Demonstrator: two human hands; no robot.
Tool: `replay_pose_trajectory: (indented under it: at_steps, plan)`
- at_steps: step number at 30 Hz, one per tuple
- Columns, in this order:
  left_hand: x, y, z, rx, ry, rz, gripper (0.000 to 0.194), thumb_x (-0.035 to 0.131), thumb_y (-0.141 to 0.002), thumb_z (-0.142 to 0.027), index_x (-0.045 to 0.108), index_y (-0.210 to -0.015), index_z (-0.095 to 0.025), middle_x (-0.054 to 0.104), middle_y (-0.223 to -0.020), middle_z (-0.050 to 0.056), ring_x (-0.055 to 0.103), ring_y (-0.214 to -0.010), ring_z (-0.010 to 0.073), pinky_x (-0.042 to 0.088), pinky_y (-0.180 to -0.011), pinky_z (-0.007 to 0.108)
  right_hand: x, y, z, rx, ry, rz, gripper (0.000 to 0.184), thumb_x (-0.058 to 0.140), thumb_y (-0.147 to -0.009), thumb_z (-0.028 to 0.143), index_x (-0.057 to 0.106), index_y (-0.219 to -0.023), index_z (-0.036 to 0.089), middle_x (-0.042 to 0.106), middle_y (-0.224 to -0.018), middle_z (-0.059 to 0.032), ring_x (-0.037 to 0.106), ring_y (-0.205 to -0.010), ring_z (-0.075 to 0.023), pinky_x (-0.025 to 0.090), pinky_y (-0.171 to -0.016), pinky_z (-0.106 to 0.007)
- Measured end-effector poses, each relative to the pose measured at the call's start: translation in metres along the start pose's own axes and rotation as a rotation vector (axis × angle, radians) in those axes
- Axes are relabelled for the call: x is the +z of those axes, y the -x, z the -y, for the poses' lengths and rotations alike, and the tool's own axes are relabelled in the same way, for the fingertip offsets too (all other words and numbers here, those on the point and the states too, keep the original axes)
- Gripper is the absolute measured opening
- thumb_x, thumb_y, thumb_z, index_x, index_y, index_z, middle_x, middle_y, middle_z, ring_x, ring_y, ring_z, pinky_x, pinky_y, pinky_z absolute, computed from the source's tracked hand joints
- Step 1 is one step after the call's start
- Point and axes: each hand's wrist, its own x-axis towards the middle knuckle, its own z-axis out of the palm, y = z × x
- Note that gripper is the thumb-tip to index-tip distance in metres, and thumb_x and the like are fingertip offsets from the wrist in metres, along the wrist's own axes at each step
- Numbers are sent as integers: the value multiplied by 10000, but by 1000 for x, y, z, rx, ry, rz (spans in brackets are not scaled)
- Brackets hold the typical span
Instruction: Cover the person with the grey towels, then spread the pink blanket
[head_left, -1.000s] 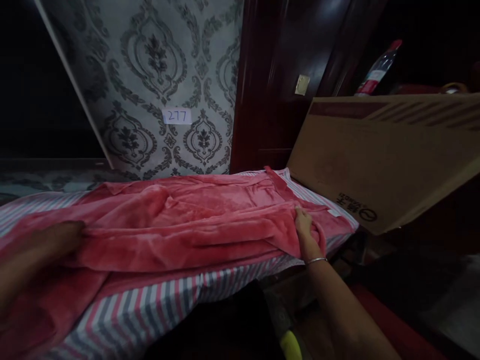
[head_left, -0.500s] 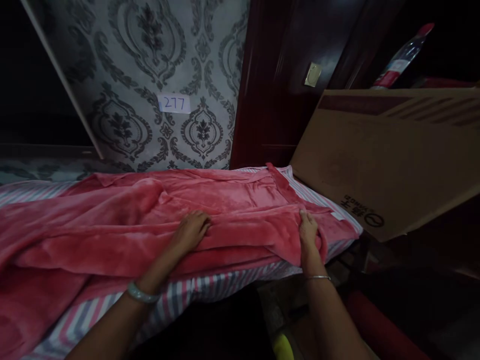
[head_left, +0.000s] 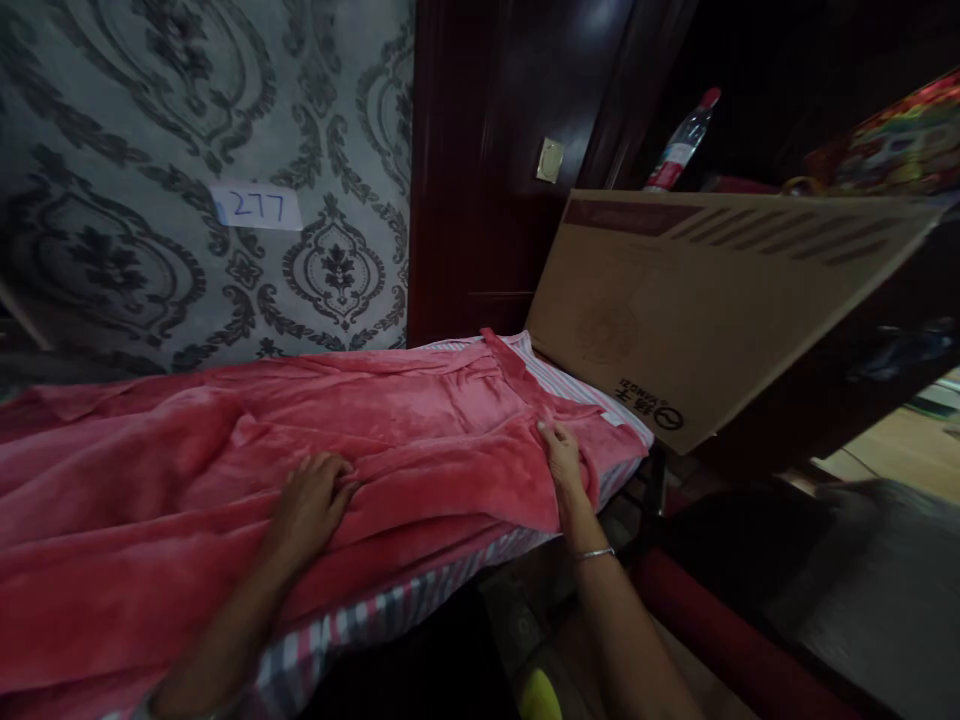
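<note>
A plush pink-red blanket [head_left: 420, 400] lies in loose folds along a narrow bed covered by a striped sheet [head_left: 375, 615]. My left hand [head_left: 311, 500] is on its near fold, fingers curled into the pile and closed on the cloth. At the blanket's right end, my right hand [head_left: 561, 455] grips the folded edge, thumb on top and the other fingers partly hidden. A small white label [head_left: 613, 419] shows on the blanket just past that hand.
A large cardboard box [head_left: 720, 290] leans at the bed's right end, with a plastic bottle [head_left: 681, 140] behind its top edge. Patterned wallpaper [head_left: 330, 270] and a dark red door [head_left: 480, 180] border the far side. Something red and long [head_left: 720, 630] lies low at right.
The view has turned right, so the scene sits further left. My right hand stays at the blanket's right end; the left still rests on the near fold, which looks slightly flatter.
</note>
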Motion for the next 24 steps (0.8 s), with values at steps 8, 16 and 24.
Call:
replay_pose_trajectory:
  at_steps: [8, 16, 24]
  plan:
    - [4, 1, 3, -68, -34, 37, 311, 406, -905, -412, 633, -924, -201, 731, -1052, 142, 664, -996, 318, 508, -924, 479, -3, -11, 48, -4, -86, 74, 357, 821, -606, 498, 703, -802, 224, 694, -764, 4, 601, -712, -191, 508, -723, -343]
    - [9, -2, 13, 59, -82, -39, 385, 413, -890, -449, 706, -934, -202, 734, -1012, 126, 663, -988, 319, 522, -902, 469, -19, 4, 106, -265, 123, 39, 344, 788, -682, 513, 634, -738, 210, 593, -718, 26, 506, -699, -160, 422, -696, -292]
    - [-39, 7, -9, 126, 111, -341, 282, 430, -924, -484, 579, -836, -261, 690, -808, 40, 650, -760, 240, 531, -730, 363, -24, 33, 146, -462, 147, -307, 379, 708, -803, 554, 565, -713, 214, 496, -689, 42, 440, -689, -140, 379, -691, -267]
